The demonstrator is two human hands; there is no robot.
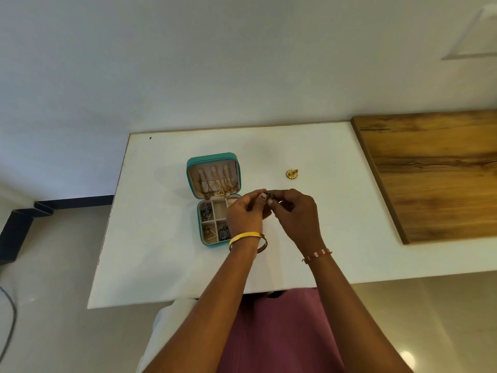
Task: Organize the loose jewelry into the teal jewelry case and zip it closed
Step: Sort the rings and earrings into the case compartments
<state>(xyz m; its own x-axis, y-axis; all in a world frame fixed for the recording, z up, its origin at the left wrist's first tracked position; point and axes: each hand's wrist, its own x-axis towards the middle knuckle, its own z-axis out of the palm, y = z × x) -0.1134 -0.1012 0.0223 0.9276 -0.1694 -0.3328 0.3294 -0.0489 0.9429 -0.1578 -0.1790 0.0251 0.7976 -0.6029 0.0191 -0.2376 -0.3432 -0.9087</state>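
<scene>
The teal jewelry case [212, 158] lies open on the white table [309, 146], its lid upright with gold chains hanging inside. Dark and gold pieces fill several of its cream compartments [218, 210]. Just right of the case, my left hand [246, 211] and my right hand [297, 211] meet above the table. Together they pinch a small dark round jewel [268, 195] between their fingertips. A loose gold earring [292, 173] lies on the table beyond my right hand.
A wooden board [435, 168] covers the table's right side. A gold bangle [247, 236] circles my left wrist and a red-white beaded band [318, 253] my right. Tiled floor and a dark ledge [16, 224] lie to the left.
</scene>
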